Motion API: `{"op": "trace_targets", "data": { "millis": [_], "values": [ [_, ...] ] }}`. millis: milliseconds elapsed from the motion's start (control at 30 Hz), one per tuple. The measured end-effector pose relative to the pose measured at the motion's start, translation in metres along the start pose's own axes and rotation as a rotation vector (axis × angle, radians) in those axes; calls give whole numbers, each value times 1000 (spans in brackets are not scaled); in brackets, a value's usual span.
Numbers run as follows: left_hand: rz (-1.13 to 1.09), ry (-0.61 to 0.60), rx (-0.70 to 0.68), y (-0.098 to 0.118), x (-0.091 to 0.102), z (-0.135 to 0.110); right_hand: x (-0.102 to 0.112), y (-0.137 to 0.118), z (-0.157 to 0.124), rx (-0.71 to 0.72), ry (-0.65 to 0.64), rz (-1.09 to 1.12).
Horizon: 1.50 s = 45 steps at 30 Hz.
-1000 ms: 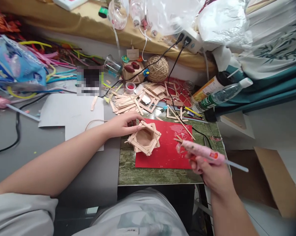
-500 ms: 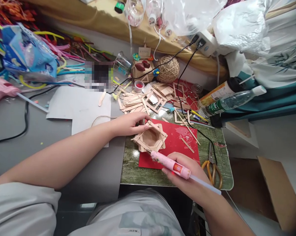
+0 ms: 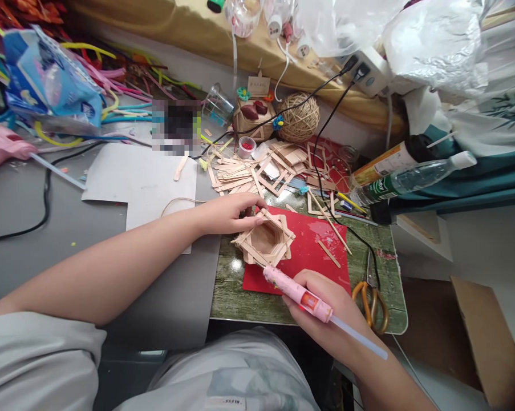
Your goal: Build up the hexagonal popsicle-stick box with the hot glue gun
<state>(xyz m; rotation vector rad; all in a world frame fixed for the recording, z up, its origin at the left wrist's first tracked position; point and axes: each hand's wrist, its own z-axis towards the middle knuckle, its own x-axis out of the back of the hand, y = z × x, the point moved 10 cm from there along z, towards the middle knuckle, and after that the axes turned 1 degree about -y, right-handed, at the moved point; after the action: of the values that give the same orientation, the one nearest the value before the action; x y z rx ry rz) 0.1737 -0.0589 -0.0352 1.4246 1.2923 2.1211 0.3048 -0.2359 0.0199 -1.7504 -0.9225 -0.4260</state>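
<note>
A small hexagonal basket of wooden craft sticks [image 3: 266, 238] rests on a red mat [image 3: 312, 257]. My left hand [image 3: 227, 212] lies against its far left side, fingers curled on the sticks and holding it still. My right hand [image 3: 325, 308] grips a pink hot glue gun [image 3: 297, 293] with a white glue stick poking out behind. The gun's nozzle touches the basket's near edge.
Loose craft sticks and stick frames [image 3: 257, 171] lie behind the basket. A twine ball [image 3: 299, 117], a power strip [image 3: 368, 71] with black cords, two bottles [image 3: 406, 174] and orange-handled scissors [image 3: 372, 299] crowd the right side. White paper [image 3: 141, 180] and pipe cleaners [image 3: 112, 91] sit to the left.
My right hand brought the glue gun from the right of the mat down and left until its nozzle met the basket's near edge. The left hand stayed on the basket.
</note>
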Motion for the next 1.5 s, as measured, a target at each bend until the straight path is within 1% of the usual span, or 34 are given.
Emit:
{"op": "trace_targets", "data": {
  "millis": [367,533,933,1267,1500],
  "values": [
    [-5,-5,-12,2,0,0,2,-1,4,66,-6,-68],
    [-4,-12,6,2,0,0,3,-4,6,93,-9,-97],
    [-15,-26,9,2,-1,0,2,-1,8,36,-29,-106],
    [-22,-22,8,2,0,0,4,-6,8,22,-24,-92],
    [-22,-23,5,2,-1,0,2,-2,7,15,-30,-80]
  ]
}}
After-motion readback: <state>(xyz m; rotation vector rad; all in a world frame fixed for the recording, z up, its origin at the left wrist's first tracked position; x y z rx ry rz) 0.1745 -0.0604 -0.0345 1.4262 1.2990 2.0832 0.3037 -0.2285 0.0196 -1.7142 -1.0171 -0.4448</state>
